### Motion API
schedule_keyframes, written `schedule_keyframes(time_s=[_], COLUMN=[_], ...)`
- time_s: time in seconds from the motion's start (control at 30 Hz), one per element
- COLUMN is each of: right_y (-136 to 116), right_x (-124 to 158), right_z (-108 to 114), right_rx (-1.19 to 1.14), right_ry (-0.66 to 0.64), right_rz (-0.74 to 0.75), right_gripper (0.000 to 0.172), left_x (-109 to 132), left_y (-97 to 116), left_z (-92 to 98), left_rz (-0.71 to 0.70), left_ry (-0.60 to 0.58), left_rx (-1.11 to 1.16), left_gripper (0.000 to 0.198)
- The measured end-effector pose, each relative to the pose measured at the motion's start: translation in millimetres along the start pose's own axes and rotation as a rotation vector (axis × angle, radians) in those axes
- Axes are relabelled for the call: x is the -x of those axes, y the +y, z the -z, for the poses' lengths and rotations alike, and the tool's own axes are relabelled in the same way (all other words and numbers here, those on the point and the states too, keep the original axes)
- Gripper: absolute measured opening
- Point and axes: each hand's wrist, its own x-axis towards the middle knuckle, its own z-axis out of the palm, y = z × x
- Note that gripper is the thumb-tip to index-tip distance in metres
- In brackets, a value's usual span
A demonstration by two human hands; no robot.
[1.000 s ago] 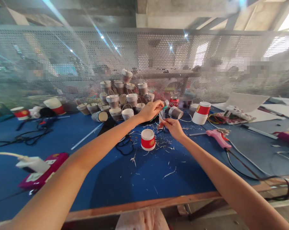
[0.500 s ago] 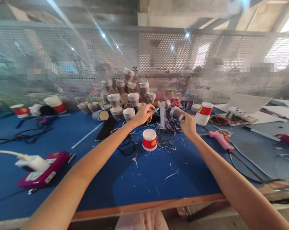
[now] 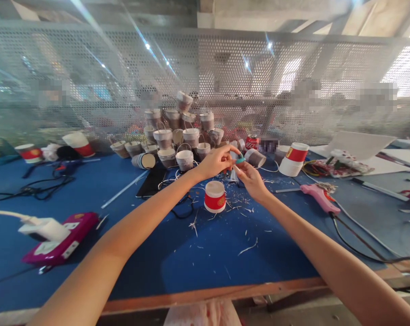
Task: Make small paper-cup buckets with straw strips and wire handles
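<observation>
The left hand [image 3: 217,164] and the right hand [image 3: 253,182] are now brought together above the middle of the blue worktop [image 3: 212,262]; in the view from 0.5 s earlier they are held well apart, with the right fingers at the tipped grey-brown bucket [image 3: 255,158]. That bucket is now left lying on its side just beyond the right hand, towards the back edge. By this change, it is judged, the work is gathered at 1 spot shared by 2 hands.

The fingers of both hands are bent, and their tips are brought close against each other. A teal patch [image 3: 240,160] is seen at the left fingertips; whether it is a nail, a finger cap or a held piece cannot be told. What, if anything, is pinched there is too small and too hidden to be named.

The red-banded paper cup [image 3: 215,199] is not touched: it is stood, apparently base up, between the hands and the front edge, its place near the white scraps [image 3: 193,224] unchanged.

Towards the back edge, wire-handled buckets [image 3: 190,138] are piled to the left of a red soda can [image 3: 252,142]. On the right, a pink glue gun [image 3: 319,198] is laid down. Towards the front edge on the left, a magenta power strip [image 3: 63,244] is placed.
</observation>
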Motion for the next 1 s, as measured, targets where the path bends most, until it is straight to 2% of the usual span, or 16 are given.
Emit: schedule_keyframes(time_s=[0.07,0.17,0.27,0.37,0.43,0.53,0.63,0.73,0.77,0.83,0.93,1.0], right_y=[-2,-5,-11,-19,-23,-25,-23,-19,-18,-16,-15,-17], right_x=[1,2,2,2,2,1,0,-1,-1,-1,0,1], right_z=[-4,-3,-1,0,0,2,5,6,6,5,3,2], right_rx=[-0.124,-0.235,-0.365,-0.503,-0.551,-0.572,-0.554,-0.510,-0.495,-0.475,-0.464,-0.477], right_ry=[-0.028,0.009,0.018,-0.074,-0.130,-0.177,-0.192,-0.200,-0.199,-0.197,-0.206,-0.218], right_rz=[-0.049,-0.084,-0.119,-0.199,-0.243,-0.291,-0.334,-0.336,-0.333,-0.328,-0.323,-0.317], right_gripper=[0.046,0.048,0.049,0.054,0.056,0.053,0.047,0.047,0.048,0.051,0.052,0.050], left_x=[1,1,1,5,12,32,59,83,90,99,103,103], left_y=[4,5,4,5,6,4,-7,-26,-33,-45,-54,-55], left_z=[-4.5,-6.6,0.2,12.1,18.5,22.6,22.1,16.8,13.3,3.7,-13.4,-22.3], left_rz=[-0.010,0.002,-0.004,-0.061,-0.074,-0.021,0.078,0.038,0.020,0.020,0.094,0.169], left_ry=[0.013,0.090,0.291,0.457,0.510,0.562,0.515,0.531,0.493,0.340,0.159,0.104], left_rx=[-0.022,-0.068,-0.195,-0.364,-0.422,-0.455,-0.502,-0.435,-0.330,-0.081,0.115,0.223], left_gripper=[0.016,0.013,0.008,0.008,0.017,0.036,0.047,0.042,0.048,0.066,0.103,0.110])
